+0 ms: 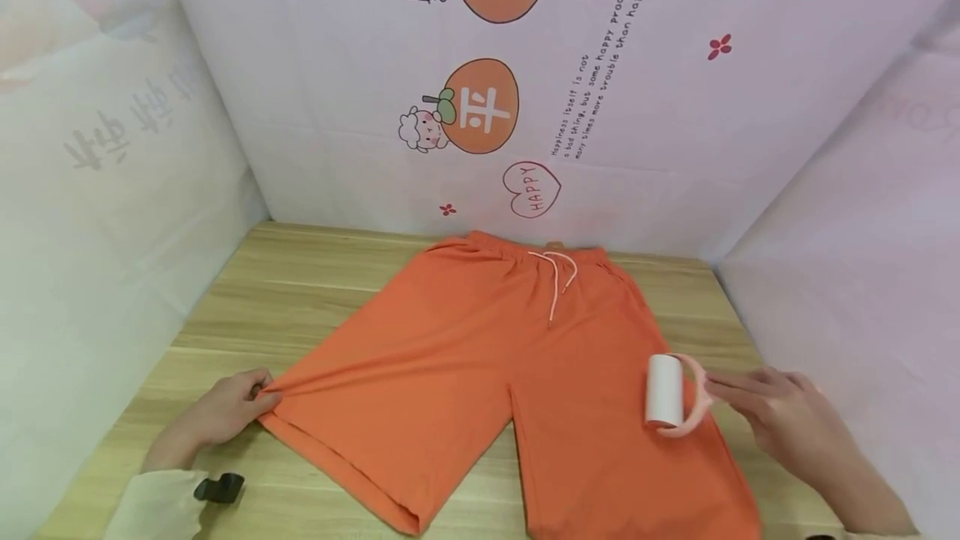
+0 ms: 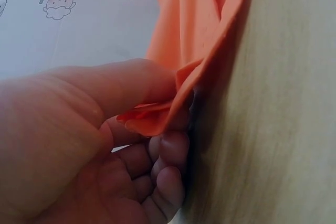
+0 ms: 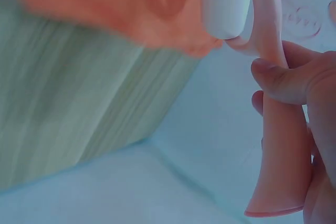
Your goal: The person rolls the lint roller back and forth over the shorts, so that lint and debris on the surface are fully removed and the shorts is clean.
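A pair of orange shorts (image 1: 465, 340) lies spread on the wooden table, waistband at the back with a white drawstring (image 1: 555, 282). My left hand (image 1: 225, 407) pinches the outer corner of the left leg's hem between thumb and fingers; the left wrist view shows the folded cloth (image 2: 152, 119) in that pinch. In my right hand (image 1: 787, 423) is a pink-handled lint roller (image 1: 703, 398), gripped by its handle (image 3: 286, 156). Its white roll (image 1: 664, 390) is over the right leg of the shorts.
The wooden table (image 1: 300, 273) is bounded by a printed white cloth wall (image 1: 360, 107) behind and by cloth walls at left (image 1: 97, 215) and right (image 1: 862, 215). A black strap piece (image 1: 219, 487) sits at my left cuff.
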Demonstrator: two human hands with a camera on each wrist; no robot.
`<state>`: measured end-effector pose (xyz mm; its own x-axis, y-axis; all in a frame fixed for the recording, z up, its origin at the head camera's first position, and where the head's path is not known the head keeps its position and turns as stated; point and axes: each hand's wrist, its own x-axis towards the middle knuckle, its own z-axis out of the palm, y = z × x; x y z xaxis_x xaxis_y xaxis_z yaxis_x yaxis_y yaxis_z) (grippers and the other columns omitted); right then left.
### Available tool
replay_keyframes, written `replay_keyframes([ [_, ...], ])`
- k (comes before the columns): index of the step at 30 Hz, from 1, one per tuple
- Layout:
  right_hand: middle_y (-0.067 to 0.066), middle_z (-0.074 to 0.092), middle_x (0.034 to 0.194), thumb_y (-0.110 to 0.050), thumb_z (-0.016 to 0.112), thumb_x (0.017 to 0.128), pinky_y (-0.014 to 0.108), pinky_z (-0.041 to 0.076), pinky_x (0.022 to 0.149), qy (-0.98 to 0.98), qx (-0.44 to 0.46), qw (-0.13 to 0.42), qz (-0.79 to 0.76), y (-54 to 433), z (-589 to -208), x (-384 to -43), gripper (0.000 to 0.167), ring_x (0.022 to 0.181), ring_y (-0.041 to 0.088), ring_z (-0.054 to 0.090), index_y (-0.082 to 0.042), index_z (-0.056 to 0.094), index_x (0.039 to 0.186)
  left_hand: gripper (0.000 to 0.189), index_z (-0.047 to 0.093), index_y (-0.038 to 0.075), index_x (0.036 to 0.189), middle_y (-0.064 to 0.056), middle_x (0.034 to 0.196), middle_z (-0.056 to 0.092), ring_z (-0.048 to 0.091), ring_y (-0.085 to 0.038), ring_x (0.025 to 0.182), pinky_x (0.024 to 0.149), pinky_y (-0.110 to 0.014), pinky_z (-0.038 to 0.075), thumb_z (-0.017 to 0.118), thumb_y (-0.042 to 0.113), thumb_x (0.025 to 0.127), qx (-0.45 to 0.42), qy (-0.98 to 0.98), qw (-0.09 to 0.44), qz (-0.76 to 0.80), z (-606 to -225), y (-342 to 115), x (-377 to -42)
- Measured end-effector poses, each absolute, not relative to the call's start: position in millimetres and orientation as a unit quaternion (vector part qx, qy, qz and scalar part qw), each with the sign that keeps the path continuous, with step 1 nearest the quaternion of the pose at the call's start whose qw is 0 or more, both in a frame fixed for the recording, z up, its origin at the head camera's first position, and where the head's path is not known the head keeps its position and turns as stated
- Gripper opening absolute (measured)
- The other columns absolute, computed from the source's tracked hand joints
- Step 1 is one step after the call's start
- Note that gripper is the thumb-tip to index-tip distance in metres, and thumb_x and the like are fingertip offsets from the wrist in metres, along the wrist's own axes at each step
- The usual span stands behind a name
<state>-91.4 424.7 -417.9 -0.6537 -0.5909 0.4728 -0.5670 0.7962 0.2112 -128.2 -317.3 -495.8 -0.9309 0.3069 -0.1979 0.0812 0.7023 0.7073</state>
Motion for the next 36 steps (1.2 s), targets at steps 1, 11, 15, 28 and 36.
replay_keyframes([
  [1, -0.004, 0.082, 0.109, -0.017, 0.069, 0.098, 0.053, 0.054, 0.068, -0.906, 0.325, 0.270, -0.017, 414.2, -417.8, -93.8, 0.018, 0.079, 0.021, 0.068, -0.021, 0.083, 0.108, 0.020, 0.054, 0.009, 0.093, 0.001, 0.075, 0.048, 0.041, -0.007, 0.063, 0.062, -0.024, 0.035, 0.062, 0.020, 0.107, 0.106, 0.910, 0.152, 0.371, -495.4, -317.4, -128.2],
  [11, -0.010, 0.080, 0.112, -0.043, 0.025, 0.116, 0.045, 0.054, 0.069, -0.879, 0.397, 0.262, 0.032, 317.5, -419.1, -110.7, 0.063, 0.084, 0.017, 0.067, -0.025, 0.084, 0.105, 0.019, 0.055, 0.009, 0.092, 0.003, 0.075, 0.048, 0.040, -0.005, 0.063, 0.061, -0.024, 0.035, 0.062, 0.019, 0.107, 0.115, 0.916, 0.132, 0.362, -494.0, -316.9, -125.7],
  [15, -0.012, 0.079, 0.112, -0.028, 0.062, 0.108, 0.038, 0.051, 0.067, -0.871, 0.422, 0.248, 0.044, 292.3, -422.2, -113.3, 0.023, 0.082, 0.013, 0.063, -0.024, 0.084, 0.106, 0.019, 0.055, 0.009, 0.093, 0.002, 0.075, 0.048, 0.041, -0.006, 0.063, 0.062, -0.024, 0.035, 0.063, 0.020, 0.106, 0.104, 0.915, 0.138, 0.364, -494.3, -317.0, -126.4],
  [28, -0.010, 0.079, 0.116, 0.001, 0.080, 0.081, 0.037, 0.051, 0.069, -0.863, 0.430, 0.251, 0.090, 277.7, -451.8, -104.9, 0.039, 0.085, 0.012, 0.060, -0.022, 0.083, 0.113, 0.019, 0.055, 0.009, 0.093, 0.001, 0.076, 0.048, 0.041, -0.007, 0.064, 0.062, -0.024, 0.035, 0.063, 0.020, 0.106, 0.101, 0.913, 0.144, 0.368, -494.7, -315.5, -125.4],
  [36, -0.011, 0.079, 0.116, -0.036, 0.029, 0.117, 0.030, 0.047, 0.075, -0.857, 0.431, 0.253, 0.125, 313.9, -458.9, -97.4, 0.055, 0.085, 0.009, 0.058, -0.023, 0.083, 0.114, 0.019, 0.055, 0.010, 0.092, 0.002, 0.076, 0.048, 0.040, -0.006, 0.063, 0.062, -0.024, 0.035, 0.063, 0.020, 0.106, 0.104, 0.922, 0.127, 0.350, -494.8, -315.0, -126.1],
])
